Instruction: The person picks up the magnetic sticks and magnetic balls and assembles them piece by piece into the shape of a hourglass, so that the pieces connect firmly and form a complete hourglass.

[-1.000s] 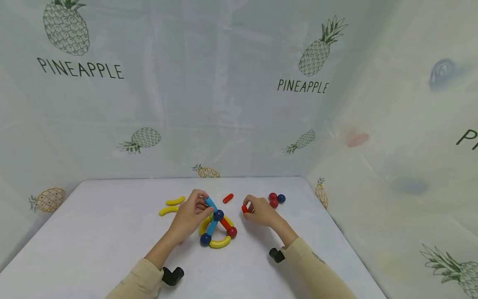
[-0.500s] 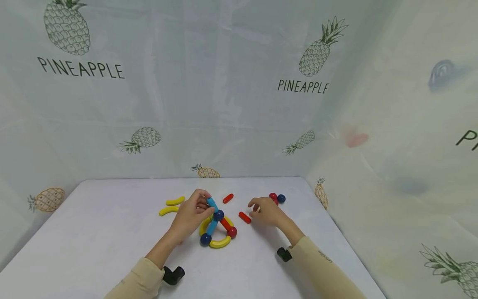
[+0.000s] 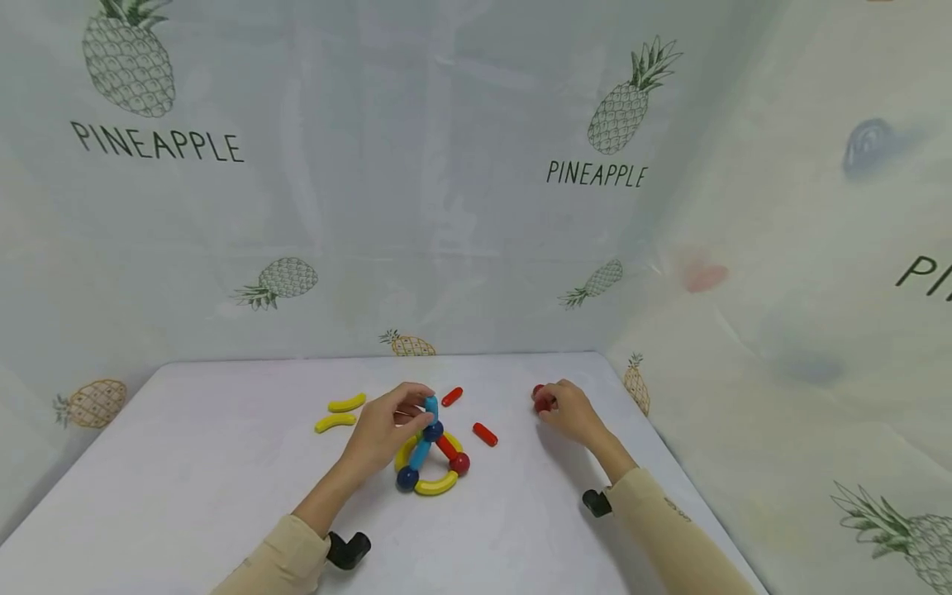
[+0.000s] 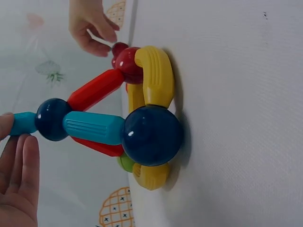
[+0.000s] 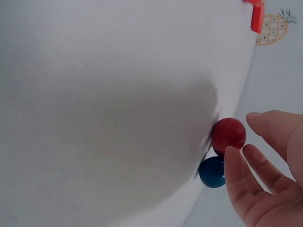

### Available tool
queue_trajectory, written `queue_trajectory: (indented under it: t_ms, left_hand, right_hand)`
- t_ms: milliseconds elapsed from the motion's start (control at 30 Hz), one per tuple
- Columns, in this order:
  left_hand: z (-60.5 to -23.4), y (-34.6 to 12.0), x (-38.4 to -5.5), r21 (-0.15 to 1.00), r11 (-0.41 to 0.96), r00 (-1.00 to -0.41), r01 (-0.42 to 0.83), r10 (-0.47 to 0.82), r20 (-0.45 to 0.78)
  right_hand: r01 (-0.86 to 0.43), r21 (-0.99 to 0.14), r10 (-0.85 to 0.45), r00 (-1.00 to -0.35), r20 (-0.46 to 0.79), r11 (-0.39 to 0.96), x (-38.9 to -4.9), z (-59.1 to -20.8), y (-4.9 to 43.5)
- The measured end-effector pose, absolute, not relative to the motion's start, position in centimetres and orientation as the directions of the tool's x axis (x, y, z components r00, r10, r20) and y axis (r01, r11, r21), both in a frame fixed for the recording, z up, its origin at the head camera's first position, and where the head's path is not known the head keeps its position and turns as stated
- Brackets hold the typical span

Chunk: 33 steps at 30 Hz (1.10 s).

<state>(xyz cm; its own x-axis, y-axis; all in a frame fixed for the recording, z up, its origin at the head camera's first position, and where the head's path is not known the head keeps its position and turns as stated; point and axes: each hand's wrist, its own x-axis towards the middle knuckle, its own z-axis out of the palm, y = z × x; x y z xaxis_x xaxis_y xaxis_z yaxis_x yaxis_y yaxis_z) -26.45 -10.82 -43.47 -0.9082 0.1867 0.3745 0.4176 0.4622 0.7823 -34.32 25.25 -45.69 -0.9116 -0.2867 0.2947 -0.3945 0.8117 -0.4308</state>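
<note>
My left hand [image 3: 387,421] pinches a light blue magnetic stick [image 4: 22,124] between thumb and fingers. The stick stands nearly upright on a dark blue ball [image 4: 53,119], the peak of a pyramid of magnetic sticks and balls. Below that ball, a light blue stick [image 4: 94,127] and red sticks [image 4: 95,90] slope down to a base of balls and curved yellow sticks [image 3: 436,485]. At the right, my right hand [image 3: 573,411] reaches to the loose balls, its thumb and fingers spread around a red ball [image 5: 228,136]. Partly behind the fingers sits a dark blue ball [image 5: 212,171].
Two curved yellow sticks [image 3: 335,422] lie left of the pyramid. One red stick [image 3: 452,397] lies behind it and another red stick [image 3: 485,435] to its right. The white table [image 3: 223,463] meets a pineapple-print curtain [image 3: 446,207] at its back edge.
My right hand has let go of a red stick, now lying on the table, and moved right to the balls. The light blue stick in my left hand has tipped more upright.
</note>
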Motion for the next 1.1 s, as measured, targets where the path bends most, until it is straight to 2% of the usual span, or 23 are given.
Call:
queue_trajectory:
  t_ms: [400,1100]
  left_hand:
    - [-43.6,-10.8,-26.5,0.802,0.447,-0.918,0.397,0.174,0.357]
    - [-43.6,-10.6,-26.8,0.84,0.402,-0.932,0.363,0.167,0.323]
  right_hand:
    - [-0.335,-0.449,-0.222,-0.932,0.286,0.829,-34.8,-46.5,25.6]
    - [-0.31,-0.458,-0.229,-0.947,0.224,0.833,-35.2,-47.1,25.5]
